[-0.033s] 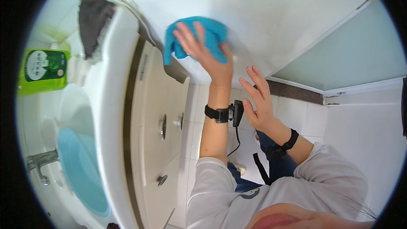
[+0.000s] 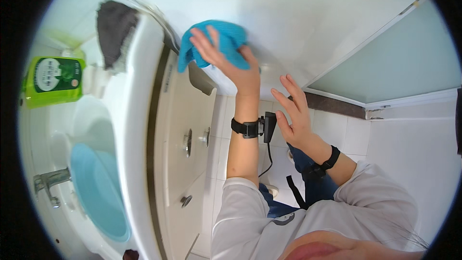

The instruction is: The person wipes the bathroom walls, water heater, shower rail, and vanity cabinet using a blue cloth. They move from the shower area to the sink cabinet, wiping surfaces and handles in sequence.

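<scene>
My left hand (image 2: 228, 65) holds a bunched blue cloth (image 2: 226, 31) against the white wall (image 2: 298, 14). Its fingers are spread over the fabric, and the side that faces the wall is hidden. My right hand (image 2: 294, 115) hangs in the air to the right, open, with nothing in it and its fingers apart. A black strap with a small black device (image 2: 269, 127) and a cable circles my left wrist. Around the right wrist sits another black strap (image 2: 331, 158).
At left is a white washbasin counter with a light blue basin (image 2: 98, 192), a faucet (image 2: 50, 183), a green bottle (image 2: 55, 82) and a dark grey cloth (image 2: 115, 31). Below it is a cabinet (image 2: 180, 115) with metal knobs. A frosted panel (image 2: 409, 58) stands right, above white floor tiles.
My left hand and the blue cloth have shifted slightly to the left along the wall. The right hand is almost where it was. The washbasin side appears a little further right in the picture.
</scene>
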A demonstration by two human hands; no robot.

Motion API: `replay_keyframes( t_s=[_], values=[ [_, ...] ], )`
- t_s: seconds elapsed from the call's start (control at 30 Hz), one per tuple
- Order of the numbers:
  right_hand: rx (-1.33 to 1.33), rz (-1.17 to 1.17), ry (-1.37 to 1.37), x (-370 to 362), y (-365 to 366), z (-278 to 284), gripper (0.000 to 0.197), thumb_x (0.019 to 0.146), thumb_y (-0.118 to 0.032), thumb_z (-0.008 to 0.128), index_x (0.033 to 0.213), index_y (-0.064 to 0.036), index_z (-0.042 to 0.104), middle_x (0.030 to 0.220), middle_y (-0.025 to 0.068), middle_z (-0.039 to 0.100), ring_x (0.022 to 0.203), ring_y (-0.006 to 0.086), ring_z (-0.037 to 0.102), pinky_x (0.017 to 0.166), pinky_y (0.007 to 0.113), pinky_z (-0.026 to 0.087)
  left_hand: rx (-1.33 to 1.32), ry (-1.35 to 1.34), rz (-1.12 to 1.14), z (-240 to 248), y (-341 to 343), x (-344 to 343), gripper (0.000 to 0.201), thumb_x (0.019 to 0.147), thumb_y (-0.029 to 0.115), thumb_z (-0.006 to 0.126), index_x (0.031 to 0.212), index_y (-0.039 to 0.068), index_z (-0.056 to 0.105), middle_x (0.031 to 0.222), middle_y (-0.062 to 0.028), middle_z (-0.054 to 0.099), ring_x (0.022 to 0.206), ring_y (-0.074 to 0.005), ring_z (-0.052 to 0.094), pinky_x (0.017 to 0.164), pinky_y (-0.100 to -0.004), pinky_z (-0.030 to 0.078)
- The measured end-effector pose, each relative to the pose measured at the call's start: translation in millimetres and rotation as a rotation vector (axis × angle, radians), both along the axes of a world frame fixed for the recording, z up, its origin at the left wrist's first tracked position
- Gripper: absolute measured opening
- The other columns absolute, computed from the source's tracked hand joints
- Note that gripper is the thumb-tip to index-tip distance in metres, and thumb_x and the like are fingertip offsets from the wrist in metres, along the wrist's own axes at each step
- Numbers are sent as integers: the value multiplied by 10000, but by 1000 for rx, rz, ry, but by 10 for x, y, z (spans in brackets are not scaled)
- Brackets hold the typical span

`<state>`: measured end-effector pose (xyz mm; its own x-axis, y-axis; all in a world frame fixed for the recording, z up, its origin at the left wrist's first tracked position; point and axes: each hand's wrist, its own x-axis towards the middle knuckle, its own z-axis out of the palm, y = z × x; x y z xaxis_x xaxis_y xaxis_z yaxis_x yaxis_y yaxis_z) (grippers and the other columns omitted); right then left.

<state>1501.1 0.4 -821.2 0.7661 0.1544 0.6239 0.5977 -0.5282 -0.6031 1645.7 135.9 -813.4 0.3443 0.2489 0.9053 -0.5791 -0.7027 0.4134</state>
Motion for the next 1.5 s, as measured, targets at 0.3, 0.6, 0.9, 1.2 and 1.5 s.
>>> replay_keyframes(
  t_s=[0.3, 0.6, 0.9, 1.2, 1.5],
  values=[
    [3, 37, -1, 10, -117, 1820, 494, 823, 35, 608, 1303, -69, 655, 1519, 193, 480, 1415, 423, 450, 1129, 505, 411, -415, 199, -8, 1344, -178, -107, 700, 953, -83, 454, 1596, -50, 176, 1662, -274, 203, 1509, -425, 289, 1223, -493, 254],
    [34, 14, -16, 19, -465, 3316, 470, 822, 33, 622, 1276, -75, 671, 1503, 175, 498, 1390, 414, 471, 1111, 498, 426, -342, 36, -87, 2985, -544, -215, 706, 905, -82, 463, 1576, -35, 251, 1660, -261, 207, 1519, -482, 212, 1204, -565, 252],
    [107, 45, -197, 77, -826, 4450, 456, 826, 48, 618, 1263, -70, 672, 1484, 172, 508, 1385, 402, 477, 1121, 490, 411, -32, -51, -20, 4411, -611, -215, 743, 870, -27, 552, 1569, -27, 299, 1665, -244, 233, 1522, -485, 205, 1231, -577, 169],
    [127, 54, -327, 39, -940, 4934, 425, 820, 56, 616, 1225, -49, 690, 1458, 171, 528, 1374, 395, 490, 1106, 485, 423, 382, -121, -80, 5107, -961, -450, 669, 853, 5, 582, 1510, 60, 468, 1644, -244, 299, 1500, -537, 230, 1204, -602, 236],
    [14, -119, -534, 189, -738, 5448, 407, 820, 43, 647, 1210, -60, 698, 1448, 148, 550, 1366, 382, 509, 1077, 459, 465, 117, -171, -18, 5886, -299, -113, 735, 812, -28, 622, 1518, -17, 417, 1660, -253, 243, 1510, -533, 177, 1209, -607, 197]
  ],
)
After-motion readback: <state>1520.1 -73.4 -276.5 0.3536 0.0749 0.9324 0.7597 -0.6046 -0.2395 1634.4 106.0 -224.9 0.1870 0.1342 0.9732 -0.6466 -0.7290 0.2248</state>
